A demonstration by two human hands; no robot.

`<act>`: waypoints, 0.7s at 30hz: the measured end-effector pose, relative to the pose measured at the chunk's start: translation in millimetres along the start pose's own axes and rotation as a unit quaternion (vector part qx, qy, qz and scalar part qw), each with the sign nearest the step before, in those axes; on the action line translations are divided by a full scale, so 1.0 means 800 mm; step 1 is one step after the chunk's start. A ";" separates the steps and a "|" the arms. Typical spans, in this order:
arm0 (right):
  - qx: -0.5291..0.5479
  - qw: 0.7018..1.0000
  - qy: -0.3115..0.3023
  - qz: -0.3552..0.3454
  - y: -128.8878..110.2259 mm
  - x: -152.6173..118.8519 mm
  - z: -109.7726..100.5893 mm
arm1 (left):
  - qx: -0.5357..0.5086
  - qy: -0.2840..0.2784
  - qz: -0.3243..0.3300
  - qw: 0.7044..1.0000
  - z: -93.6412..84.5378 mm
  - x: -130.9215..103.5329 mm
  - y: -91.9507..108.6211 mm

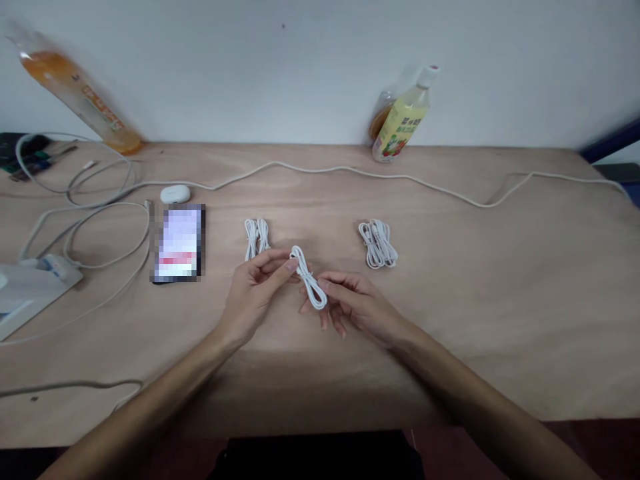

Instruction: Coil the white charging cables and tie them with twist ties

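A white cable (pixel 311 283), coiled into a narrow bundle, is held above the table between both hands. My left hand (pixel 260 277) pinches its upper left part between thumb and fingers. At its lower right end, my right hand (pixel 353 297) grips it with thumb and forefinger, the other fingers spread below. Behind my left hand lie white coiled cables (pixel 257 235) side by side, partly covered by the fingers. Another group of white coiled cables (pixel 379 244) rests on the table to the right, beyond my right hand.
A phone (pixel 179 243) and a white earbud case (pixel 175 194) lie at left. Near them are loose cables and a white power strip (pixel 37 293). An orange drink bottle (pixel 83 100) and a yellow-labelled bottle (pixel 404 120) stand by the wall. A long white cable (pixel 345 169) crosses the table.
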State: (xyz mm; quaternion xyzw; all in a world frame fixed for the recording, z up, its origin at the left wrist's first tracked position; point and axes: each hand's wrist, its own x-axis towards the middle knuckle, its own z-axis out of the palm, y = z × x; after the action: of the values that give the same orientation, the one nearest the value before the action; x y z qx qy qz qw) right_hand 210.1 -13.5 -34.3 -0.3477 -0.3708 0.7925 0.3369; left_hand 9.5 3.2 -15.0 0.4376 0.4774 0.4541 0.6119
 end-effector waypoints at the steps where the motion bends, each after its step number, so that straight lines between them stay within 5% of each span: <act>1: -0.009 1.000 -0.004 0.000 0.000 0.000 -0.001 | -0.006 -0.003 -0.008 1.000 0.000 0.000 -0.001; 7: -0.069 0.997 0.011 -0.027 0.002 0.001 -0.001 | -0.006 -0.004 -0.006 1.000 -0.001 0.001 -0.005; 13: -0.070 0.989 0.104 -0.079 0.003 0.003 0.002 | 0.046 0.022 0.042 0.998 0.000 -0.001 -0.003; 21: -0.036 0.971 0.184 -0.145 -0.011 0.001 0.002 | 0.045 -0.028 0.011 0.999 0.001 -0.004 0.001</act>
State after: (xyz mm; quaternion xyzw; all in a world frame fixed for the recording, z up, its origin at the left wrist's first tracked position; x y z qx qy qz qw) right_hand 210.8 -9.2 -26.8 -0.4417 -0.3769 0.6437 0.4985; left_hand 9.7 -0.3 -13.7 0.4825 0.4754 0.4264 0.5994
